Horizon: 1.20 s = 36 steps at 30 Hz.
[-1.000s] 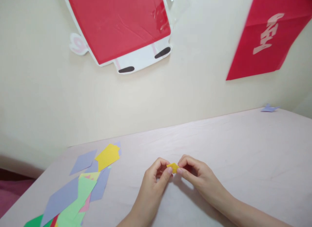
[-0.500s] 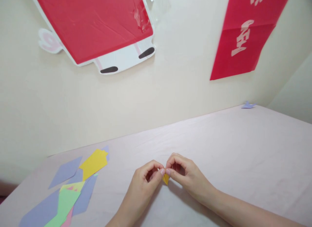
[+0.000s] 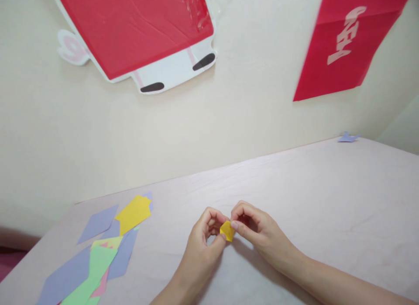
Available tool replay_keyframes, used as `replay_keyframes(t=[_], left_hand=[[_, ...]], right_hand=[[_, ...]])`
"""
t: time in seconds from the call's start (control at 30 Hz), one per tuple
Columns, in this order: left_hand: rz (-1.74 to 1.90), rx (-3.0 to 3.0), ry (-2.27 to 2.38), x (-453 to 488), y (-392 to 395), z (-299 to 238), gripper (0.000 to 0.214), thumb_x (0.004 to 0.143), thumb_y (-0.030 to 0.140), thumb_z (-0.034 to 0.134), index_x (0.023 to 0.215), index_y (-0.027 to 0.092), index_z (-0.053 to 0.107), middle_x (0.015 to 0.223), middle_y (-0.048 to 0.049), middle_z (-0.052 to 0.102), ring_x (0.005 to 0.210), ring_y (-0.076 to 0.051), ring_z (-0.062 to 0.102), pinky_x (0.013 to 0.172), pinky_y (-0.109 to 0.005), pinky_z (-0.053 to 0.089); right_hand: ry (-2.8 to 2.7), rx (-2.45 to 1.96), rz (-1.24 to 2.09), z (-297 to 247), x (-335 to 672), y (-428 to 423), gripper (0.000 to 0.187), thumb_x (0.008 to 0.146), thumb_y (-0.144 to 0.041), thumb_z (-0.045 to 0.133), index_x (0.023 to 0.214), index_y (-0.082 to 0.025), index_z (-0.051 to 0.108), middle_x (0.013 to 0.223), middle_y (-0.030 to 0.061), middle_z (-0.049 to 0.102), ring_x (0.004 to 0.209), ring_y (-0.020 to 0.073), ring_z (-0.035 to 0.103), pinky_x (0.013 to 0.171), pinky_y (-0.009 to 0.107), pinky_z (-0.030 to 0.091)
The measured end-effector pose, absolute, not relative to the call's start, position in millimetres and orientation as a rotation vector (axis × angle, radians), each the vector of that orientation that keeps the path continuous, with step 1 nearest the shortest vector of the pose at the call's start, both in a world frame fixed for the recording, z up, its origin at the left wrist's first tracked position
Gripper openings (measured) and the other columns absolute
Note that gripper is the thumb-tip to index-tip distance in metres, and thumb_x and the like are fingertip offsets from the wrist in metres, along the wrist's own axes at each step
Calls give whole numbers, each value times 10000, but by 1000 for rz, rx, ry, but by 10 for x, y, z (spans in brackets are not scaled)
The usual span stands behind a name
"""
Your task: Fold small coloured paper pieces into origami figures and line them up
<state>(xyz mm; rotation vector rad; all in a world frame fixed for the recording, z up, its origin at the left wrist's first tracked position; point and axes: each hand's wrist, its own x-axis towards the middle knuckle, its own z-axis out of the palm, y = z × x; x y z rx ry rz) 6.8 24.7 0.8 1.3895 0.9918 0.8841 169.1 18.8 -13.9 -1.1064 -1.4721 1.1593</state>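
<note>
Bright, diffuse light; soft shadows

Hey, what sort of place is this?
Likely a room in a home: a red-and-white cartoon-shaped cutout hangs on a cream wall, and flat multicoloured paper sheets lie on a pale pinkish table against it.

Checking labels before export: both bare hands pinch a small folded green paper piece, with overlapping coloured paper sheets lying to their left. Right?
Colour's wrong: the small folded paper piece is yellow, not green, as the head view shows. The rest stands: bare left hand and bare right hand both pinch it, with overlapping coloured paper sheets lying to their left.
</note>
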Motion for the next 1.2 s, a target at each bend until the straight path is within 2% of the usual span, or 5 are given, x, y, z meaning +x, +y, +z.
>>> replay_keyframes(t=[0.13,0.37,0.57,0.93,1.2], left_hand=[[876,1383,953,67,242,20,170,791,276,621,910,193,531,846,-9,549,818,-167,519,715,-256,423],[872,1495,1075,37,256,-39,174,863,323,612,780,180,560,764,-3,585,748,-155,541,702,-251,432],[829,1588,1128,54,196,-64,145,872,278,617,767,181,592,760,2,631,734,-153,562,692,-238,442],[901,1544,1171,5,206,-64,137,858,263,622,759,195,557,757,18,596,744,-147,549,697,-234,430],[872,1568,1175,31,180,-59,126,853,255,617,753,193,568,756,13,618,741,-152,575,700,-242,444]], right_hand=[[-1483,-1070,1164,-163,1698,184,226,903,-389,570,792,-193,575,755,-8,523,688,144,490,650,263,405],[-1459,-1071,1149,-151,1712,194,191,914,-350,541,795,-200,538,767,-7,515,714,151,480,657,265,403],[-1671,-1079,995,-103,1699,183,158,877,-267,566,735,-202,546,847,32,577,858,197,520,781,321,406],[-1842,-1190,798,-122,1771,223,103,751,-107,527,756,-203,491,842,33,559,858,219,495,757,344,386],[-1932,-1274,788,-113,1797,224,244,927,-289,516,700,-200,521,810,35,571,845,220,488,772,364,380]])
